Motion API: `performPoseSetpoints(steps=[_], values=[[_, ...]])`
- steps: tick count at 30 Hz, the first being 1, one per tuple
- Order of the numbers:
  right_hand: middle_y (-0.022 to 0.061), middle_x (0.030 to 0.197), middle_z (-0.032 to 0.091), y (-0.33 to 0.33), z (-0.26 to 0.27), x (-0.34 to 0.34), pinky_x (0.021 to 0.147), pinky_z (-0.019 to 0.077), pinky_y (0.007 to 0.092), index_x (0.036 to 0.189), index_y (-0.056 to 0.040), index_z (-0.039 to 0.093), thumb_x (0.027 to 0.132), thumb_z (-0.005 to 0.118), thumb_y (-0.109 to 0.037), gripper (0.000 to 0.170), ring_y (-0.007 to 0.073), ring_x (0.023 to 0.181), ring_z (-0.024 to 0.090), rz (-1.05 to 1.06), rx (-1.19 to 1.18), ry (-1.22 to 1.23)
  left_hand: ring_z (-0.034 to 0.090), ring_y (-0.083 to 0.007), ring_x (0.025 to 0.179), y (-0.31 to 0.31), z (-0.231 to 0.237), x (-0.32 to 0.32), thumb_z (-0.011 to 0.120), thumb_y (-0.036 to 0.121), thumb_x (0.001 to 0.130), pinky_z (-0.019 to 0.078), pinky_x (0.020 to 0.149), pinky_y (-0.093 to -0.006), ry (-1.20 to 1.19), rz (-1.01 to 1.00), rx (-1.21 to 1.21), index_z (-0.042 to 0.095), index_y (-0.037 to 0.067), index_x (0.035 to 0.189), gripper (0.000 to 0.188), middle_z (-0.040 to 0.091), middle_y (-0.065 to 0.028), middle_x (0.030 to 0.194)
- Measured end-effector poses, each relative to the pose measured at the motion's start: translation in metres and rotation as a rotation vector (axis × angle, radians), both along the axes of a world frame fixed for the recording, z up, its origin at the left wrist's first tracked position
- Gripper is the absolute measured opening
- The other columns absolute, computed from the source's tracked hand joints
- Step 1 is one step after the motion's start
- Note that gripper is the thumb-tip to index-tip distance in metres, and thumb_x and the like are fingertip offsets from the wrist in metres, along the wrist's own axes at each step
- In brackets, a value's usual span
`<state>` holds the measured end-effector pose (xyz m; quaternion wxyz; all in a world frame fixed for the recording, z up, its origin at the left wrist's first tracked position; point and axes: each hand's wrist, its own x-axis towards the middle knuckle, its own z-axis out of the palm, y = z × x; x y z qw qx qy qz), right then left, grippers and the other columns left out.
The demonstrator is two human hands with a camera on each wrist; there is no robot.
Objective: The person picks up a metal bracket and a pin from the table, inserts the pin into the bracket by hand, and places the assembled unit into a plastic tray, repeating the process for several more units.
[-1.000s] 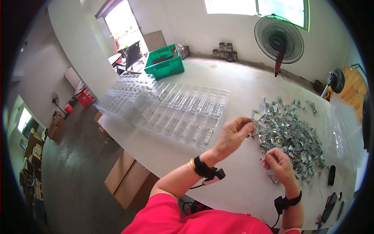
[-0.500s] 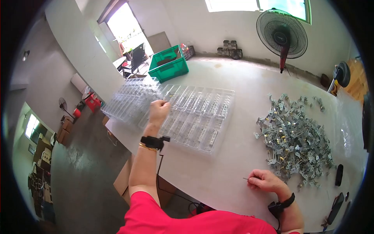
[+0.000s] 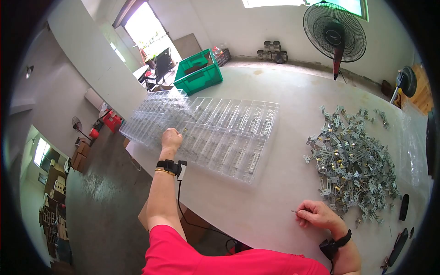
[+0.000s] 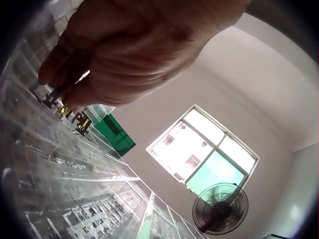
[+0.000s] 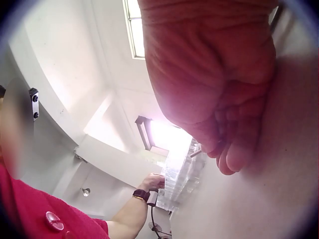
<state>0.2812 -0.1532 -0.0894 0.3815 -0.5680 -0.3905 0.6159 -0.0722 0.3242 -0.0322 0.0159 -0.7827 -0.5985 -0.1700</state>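
Note:
My left hand [image 3: 171,140] is over the clear compartment tray [image 3: 220,153], near its left part. In the left wrist view its thumb and fingers pinch a small metal part [image 4: 81,122] with brassy bits, just above the tray's dividers. Rows of metal pieces lie in several compartments. My right hand [image 3: 316,214] is low over the table, left of the heap's lower edge, and pinches a thin metal piece [image 3: 294,211]; in the right wrist view its tip [image 5: 196,154] shows by the curled fingers. The heap of metal parts [image 3: 353,160] lies on the right.
More clear trays [image 3: 149,114] stand at the left, with a green crate [image 3: 198,75] behind. A fan [image 3: 334,34] stands beyond the table's back edge. Clear plastic [image 3: 411,151] and dark tools [image 3: 398,247] lie at the right. A cable [image 3: 201,225] hangs from the left wrist.
My left hand has moved from the heap across to the tray, then slightly left and down. My right hand has drawn away from the heap toward the front edge, with a thin piece now visible.

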Motion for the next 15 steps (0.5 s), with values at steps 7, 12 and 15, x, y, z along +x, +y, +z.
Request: performPoseSetpoints(steps=[7, 12, 15], values=[[0.0043, 0.086, 0.069, -0.001, -0.004, 0.001, 0.066, 0.0552, 0.0274, 0.101, -0.0004, 0.063, 0.101, 0.057, -0.016, 0.016, 0.0109, 0.071, 0.066, -0.003, -0.015, 0.004, 0.071, -0.0379, 0.093, 0.001, -0.004, 0.007, 0.068, 0.015, 0.078, 0.0569, 0.085, -0.0438, 0.114, 0.026, 0.014, 0.077, 0.003, 0.085, 0.016, 0.072, -0.0227, 0.093], [0.0043, 0.086, 0.069, -0.001, -0.004, 0.0, 0.066, 0.0556, 0.0274, 0.101, -0.0003, 0.062, 0.101, 0.057, -0.015, 0.016, 0.011, 0.071, 0.066, -0.017, -0.005, -0.012, 0.071, -0.0377, 0.095, -0.008, -0.002, 0.013, 0.069, 0.017, 0.079, 0.0567, 0.087, -0.0434, 0.112, 0.019, -0.034, 0.076, 0.001, 0.087, 0.018, 0.072, -0.023, 0.095], [0.0044, 0.086, 0.069, -0.001, -0.005, -0.001, 0.067, 0.0559, 0.0276, 0.101, 0.0, 0.062, 0.101, 0.057, -0.014, 0.015, 0.0113, 0.071, 0.066, -0.02, 0.01, 0.022, 0.071, -0.0373, 0.096, -0.006, -0.007, 0.011, 0.07, 0.017, 0.08, 0.0566, 0.088, -0.0427, 0.119, 0.024, -0.064, 0.076, 0.001, 0.088, 0.019, 0.072, -0.0229, 0.097]])
